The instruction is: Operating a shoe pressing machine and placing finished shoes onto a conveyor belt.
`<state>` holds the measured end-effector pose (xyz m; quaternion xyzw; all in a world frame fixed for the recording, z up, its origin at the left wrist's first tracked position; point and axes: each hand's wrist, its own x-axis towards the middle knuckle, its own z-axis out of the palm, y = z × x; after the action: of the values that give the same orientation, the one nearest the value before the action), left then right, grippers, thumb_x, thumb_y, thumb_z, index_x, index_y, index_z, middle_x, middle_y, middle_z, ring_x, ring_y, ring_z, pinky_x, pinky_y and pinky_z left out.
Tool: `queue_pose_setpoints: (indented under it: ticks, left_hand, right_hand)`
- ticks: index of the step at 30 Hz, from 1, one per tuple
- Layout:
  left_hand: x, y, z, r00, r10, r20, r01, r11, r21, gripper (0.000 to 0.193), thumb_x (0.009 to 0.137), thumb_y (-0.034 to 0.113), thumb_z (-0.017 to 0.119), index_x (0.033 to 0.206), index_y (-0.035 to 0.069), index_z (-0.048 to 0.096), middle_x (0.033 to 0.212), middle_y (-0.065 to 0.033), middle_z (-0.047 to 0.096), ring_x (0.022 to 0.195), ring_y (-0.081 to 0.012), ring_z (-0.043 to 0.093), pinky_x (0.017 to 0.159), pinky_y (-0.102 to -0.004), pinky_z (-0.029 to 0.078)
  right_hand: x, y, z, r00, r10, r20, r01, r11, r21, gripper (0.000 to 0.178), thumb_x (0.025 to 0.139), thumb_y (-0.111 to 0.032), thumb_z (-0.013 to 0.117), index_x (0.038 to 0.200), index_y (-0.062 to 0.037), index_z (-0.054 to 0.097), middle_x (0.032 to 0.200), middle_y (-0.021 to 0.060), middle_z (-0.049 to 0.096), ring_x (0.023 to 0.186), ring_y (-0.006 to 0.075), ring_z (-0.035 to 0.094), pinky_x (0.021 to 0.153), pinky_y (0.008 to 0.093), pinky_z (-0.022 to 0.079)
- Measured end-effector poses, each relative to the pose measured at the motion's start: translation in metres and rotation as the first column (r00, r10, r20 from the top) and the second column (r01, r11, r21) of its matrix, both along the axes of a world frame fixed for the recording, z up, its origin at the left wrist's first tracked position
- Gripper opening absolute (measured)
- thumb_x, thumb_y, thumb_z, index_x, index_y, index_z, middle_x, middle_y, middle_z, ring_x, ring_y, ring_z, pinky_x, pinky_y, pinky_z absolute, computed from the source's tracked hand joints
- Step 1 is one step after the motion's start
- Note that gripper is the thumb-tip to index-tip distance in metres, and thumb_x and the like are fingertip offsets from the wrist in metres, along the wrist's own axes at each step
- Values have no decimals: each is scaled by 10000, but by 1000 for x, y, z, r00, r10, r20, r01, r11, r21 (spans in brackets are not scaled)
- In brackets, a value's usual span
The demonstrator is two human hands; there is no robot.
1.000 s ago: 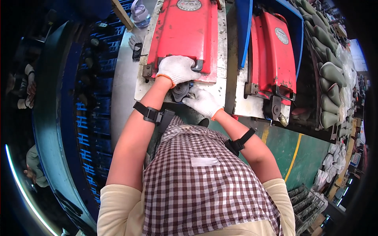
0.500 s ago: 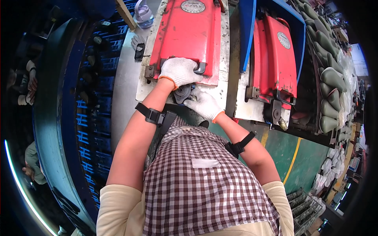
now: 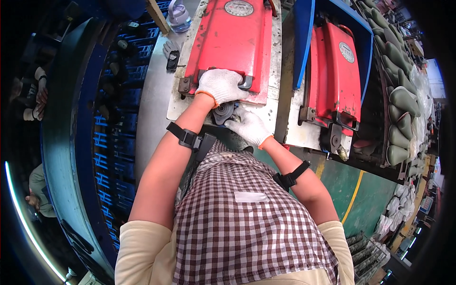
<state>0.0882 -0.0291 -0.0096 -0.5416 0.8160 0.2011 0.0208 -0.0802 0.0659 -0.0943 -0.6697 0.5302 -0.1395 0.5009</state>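
Note:
A red machine cover (image 3: 232,42) on a pale, stained base plate (image 3: 270,107) lies in front of me. My left hand (image 3: 221,86), in a white knitted glove with an orange cuff, is closed round the black handle (image 3: 246,82) at the cover's near edge. Just below it sits a dark round latch hub (image 3: 222,113). My right hand (image 3: 249,126), gloved the same way, is closed on the worn greenish knob (image 3: 236,118) beside that hub. Its fingertips are partly hidden.
To the right stands a second red machine (image 3: 335,71) inside a blue guard (image 3: 304,38). Green shoe-shaped pieces (image 3: 403,102) are stacked beyond it. Left are a metal worktop (image 3: 152,95), a dark-blue rack (image 3: 126,142), a water bottle (image 3: 179,19) and a co-worker's hands (image 3: 40,102).
The whole view has shifted slightly, the machines now lying a little further right. Both hands keep their places on the handle and the knob.

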Motion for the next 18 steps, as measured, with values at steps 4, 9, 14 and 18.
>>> queue_pose_setpoints:
  ticks: [4, 9, 14, 18]
  left_hand:
    - [0, 1, 0, 1000, 6, 5, -6, 1000, 9, 549, 789, 628, 678, 1003, 136, 800, 947, -167, 761, 900, -348, 746, 812, -479, 581]
    - [0, 1, 0, 1000, 11, -6, -11, 1000, 8, 551, 794, 633, 674, 1009, 141, 801, 955, -164, 764, 905, -345, 748, 821, -475, 582]
    - [0, 1, 1, 1000, 0, 0, 0, 1000, 8, 554, 800, 636, 667, 1015, 143, 802, 960, -161, 766, 909, -344, 748, 825, -473, 584]
    - [0, 1, 4, 1000, -3, 7, 3, 1000, -1, 551, 802, 633, 665, 1015, 144, 803, 960, -162, 765, 911, -345, 748, 824, -475, 584]
  right_hand:
    - [0, 0, 3, 1000, -7, 19, 6, 1000, 15, 481, 902, -418, 701, 1220, -59, 729, 1093, 243, 740, 1056, 402, 711, 945, 448, 537]
    - [2, 1, 11, 1000, -14, 28, 14, 1000, -5, 467, 905, -399, 701, 1219, -55, 732, 1106, 239, 739, 1071, 402, 707, 961, 443, 533]
    - [0, 1, 3, 998, 5, 59, -5, 1000, -10, 464, 913, -388, 693, 1237, -57, 727, 1129, 238, 735, 1080, 402, 702, 963, 442, 531]
    - [1, 1, 1, 993, -5, 116, 4, 1000, 3, 462, 916, -388, 690, 1237, -57, 725, 1138, 234, 736, 1084, 397, 702, 964, 445, 529]
